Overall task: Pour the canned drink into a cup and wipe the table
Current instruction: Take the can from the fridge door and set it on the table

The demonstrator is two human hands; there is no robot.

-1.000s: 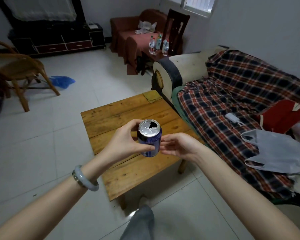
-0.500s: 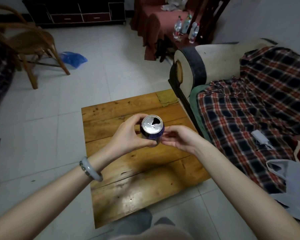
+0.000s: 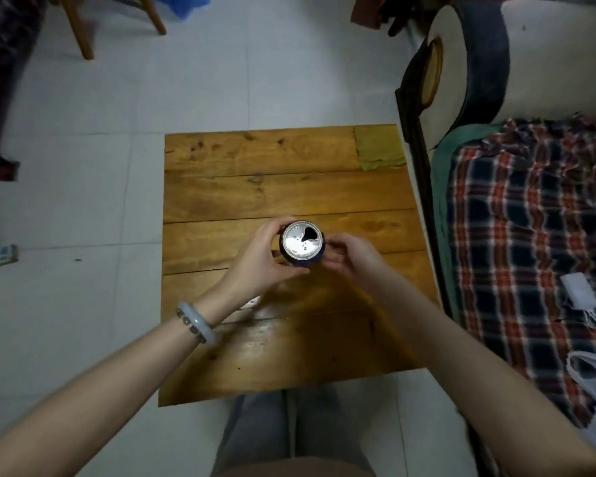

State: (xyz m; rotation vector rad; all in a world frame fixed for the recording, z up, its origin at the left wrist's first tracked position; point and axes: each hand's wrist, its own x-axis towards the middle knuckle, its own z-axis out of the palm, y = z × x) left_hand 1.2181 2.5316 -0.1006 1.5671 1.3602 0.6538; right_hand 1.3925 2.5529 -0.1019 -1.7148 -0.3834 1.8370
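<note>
Both hands are gripping the can [image 3: 302, 245] upright over the table [image 3: 283, 187]: left hand [image 3: 258, 259] wrapping its side, right hand [image 3: 350, 254] closing on the opposite side. Can already open; pouring is pending. No cup visible, so fetching one comes next.

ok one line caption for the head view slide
Both hands, left hand and right hand, hold an opened blue aluminium drink can above a square wooden table.

The single head view looks almost straight down from above, close over the wooden table [image 3: 289, 187] at frame centre. Sofa [image 3: 530, 218] fills the right edge; tiled floor [image 3: 83, 184] the left.
</note>
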